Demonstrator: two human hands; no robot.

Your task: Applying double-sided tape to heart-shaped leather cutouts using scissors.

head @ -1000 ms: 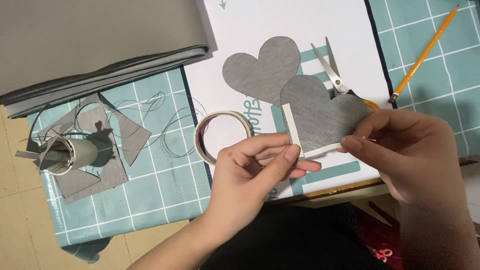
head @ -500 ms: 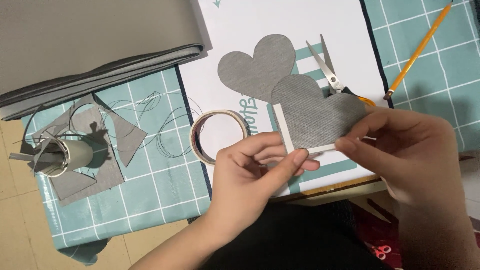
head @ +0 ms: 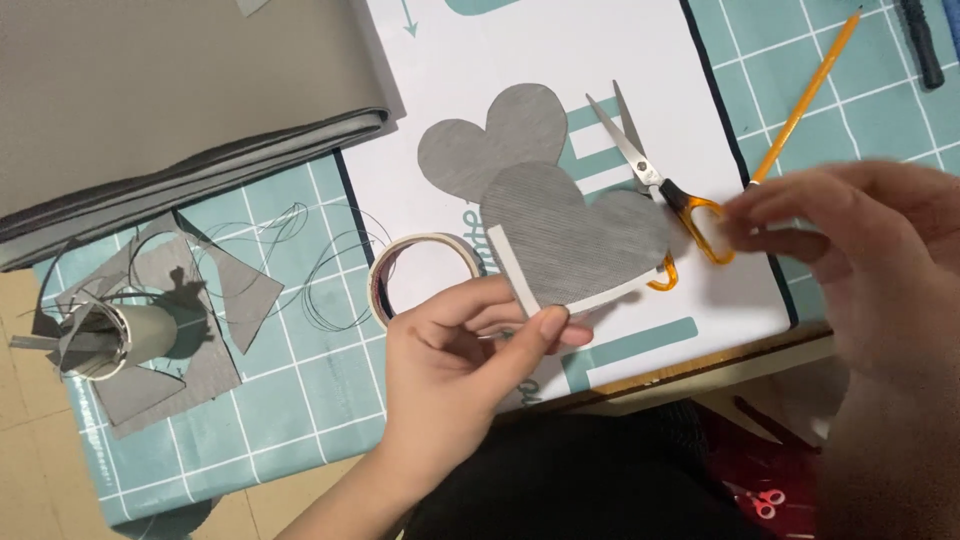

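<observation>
Left hand (head: 455,350): seen at lower centre of the frame; a grey fabric heart (head: 575,240) is pinched by its lower left edge between thumb and fingers (head: 545,325).
Held heart: raised just above the white sheet (head: 620,60), in the middle of the frame; pale tape strips (head: 515,272) are seen along its left side and lower edge.
Right hand (head: 860,250): blurred at the right of the frame, apart from the heart; its fingers are loosely curled and held narrow, with nothing seen between them, just beside the scissor handles.
Second heart (head: 485,140): laid flat on the white sheet, up and left of the held one, partly overlapped by it.
Scissors (head: 650,180): laid on the white sheet right of the hearts, blades parted and pointed to the upper left, orange handles toward the right hand.
Tape roll (head: 425,270): laid at the left edge of the white sheet, just above the left hand.
Pencil (head: 805,95): an orange one, laid slantwise at upper right on the teal cutting mat (head: 320,380).
Fabric stack (head: 170,100): folded grey cloth at upper left of the frame.
Scraps (head: 180,310): grey offcuts and loose thread on the mat at left, with a cardboard tube (head: 110,340) among them.
</observation>
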